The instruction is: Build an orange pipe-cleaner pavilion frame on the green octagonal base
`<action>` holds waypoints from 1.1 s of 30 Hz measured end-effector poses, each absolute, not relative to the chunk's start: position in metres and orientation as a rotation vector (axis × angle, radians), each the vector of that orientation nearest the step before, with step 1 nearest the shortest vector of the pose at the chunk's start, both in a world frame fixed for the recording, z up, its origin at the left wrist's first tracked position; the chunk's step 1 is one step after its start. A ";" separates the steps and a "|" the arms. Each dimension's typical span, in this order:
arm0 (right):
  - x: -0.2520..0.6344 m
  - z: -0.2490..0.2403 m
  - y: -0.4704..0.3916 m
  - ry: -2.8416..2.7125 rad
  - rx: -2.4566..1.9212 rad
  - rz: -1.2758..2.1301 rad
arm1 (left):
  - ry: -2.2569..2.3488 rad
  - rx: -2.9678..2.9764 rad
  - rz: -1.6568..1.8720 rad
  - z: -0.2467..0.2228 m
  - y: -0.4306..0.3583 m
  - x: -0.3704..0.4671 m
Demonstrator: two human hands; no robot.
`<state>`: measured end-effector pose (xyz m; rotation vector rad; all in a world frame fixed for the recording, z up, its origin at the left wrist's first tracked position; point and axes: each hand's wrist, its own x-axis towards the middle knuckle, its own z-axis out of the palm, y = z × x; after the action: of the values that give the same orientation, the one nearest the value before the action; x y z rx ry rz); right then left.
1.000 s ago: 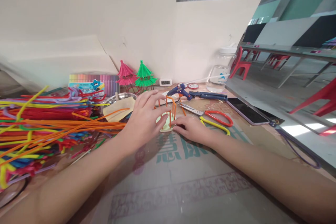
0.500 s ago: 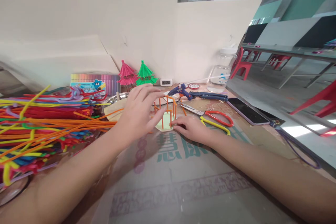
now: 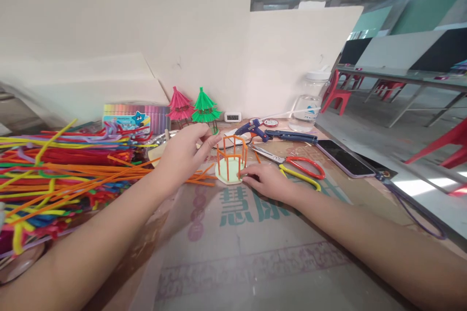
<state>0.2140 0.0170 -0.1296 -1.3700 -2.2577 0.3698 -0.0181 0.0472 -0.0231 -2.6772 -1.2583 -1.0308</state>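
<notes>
An upright frame of orange pipe cleaners [image 3: 228, 169] stands on a pale green base with several sides [image 3: 233, 178]. From the left, my left hand [image 3: 188, 153] reaches its top rim, thumb and forefinger closed at the upper left corner. My right hand [image 3: 268, 181] rests low on the other side, its fingertips closed at the foot of the right post and the base's edge. Loose orange pipe cleaners [image 3: 200, 182] lie beneath my left wrist. Just behind the frame is a blue hot glue gun [image 3: 253, 129]. Scissors with red and yellow handles [image 3: 304, 166] lie to the right.
A heap of coloured pipe cleaners [image 3: 73, 170] covers the left side. Pink [image 3: 178, 106] and green [image 3: 205, 107] tiered models, a marker set [image 3: 126, 121] and a small clock [image 3: 232, 117] stand behind. Blue-handled pliers [image 3: 292, 135], a water bottle [image 3: 306, 102] and a phone [image 3: 343, 158] are right.
My left hand has drawn its spread fingers together at the frame's upper left corner and sits slightly lower. My right hand stays at the base. The view has shifted slightly.
</notes>
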 end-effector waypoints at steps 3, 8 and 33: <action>0.213 -0.129 0.017 -2.265 -1.358 0.379 | -1.281 -2.708 -1.024 -0.024 0.048 -0.017; 0.211 -0.132 0.014 -2.169 -1.333 0.431 | -1.400 -2.744 -1.125 -0.026 0.060 -0.020; 0.213 -0.003 0.057 -2.254 -1.453 0.204 | -1.518 -2.952 -1.064 -0.134 0.057 -0.032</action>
<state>0.2125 0.0569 -0.0028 -1.4527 -2.2545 0.2040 -0.0324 0.0569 -0.1340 -2.9516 -1.5177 -1.0639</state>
